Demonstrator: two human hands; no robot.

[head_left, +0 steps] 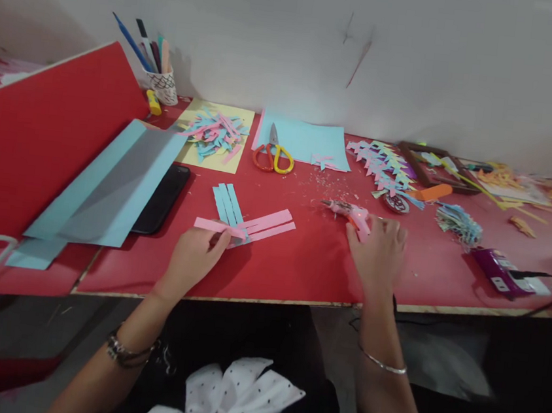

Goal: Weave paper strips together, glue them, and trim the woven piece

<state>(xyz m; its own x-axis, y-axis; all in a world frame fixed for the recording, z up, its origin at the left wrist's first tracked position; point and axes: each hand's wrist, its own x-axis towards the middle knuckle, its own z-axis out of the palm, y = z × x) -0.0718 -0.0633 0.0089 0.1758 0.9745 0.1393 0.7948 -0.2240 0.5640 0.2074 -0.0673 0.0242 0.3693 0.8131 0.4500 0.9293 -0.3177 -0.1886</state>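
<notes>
Pink paper strips (268, 224) and light blue paper strips (228, 203) meet at a corner on the red table. My left hand (201, 251) is at that corner, its thumb and fingers closed on a pink strip (217, 226) that points left. To the right, a pink hot glue gun (349, 209) lies on its side with its nozzle toward the left. My right hand (380, 250) is around its handle end, fingers curled; the palm side is hidden.
Scissors (272, 155) with red and yellow handles lie on blue sheets (313, 138) at the back. Cut paper pieces (217, 134) are heaped on a yellow sheet. A black phone (163, 198) lies left, a purple power adapter (500, 273) right, and a pen cup (163, 85) by the wall.
</notes>
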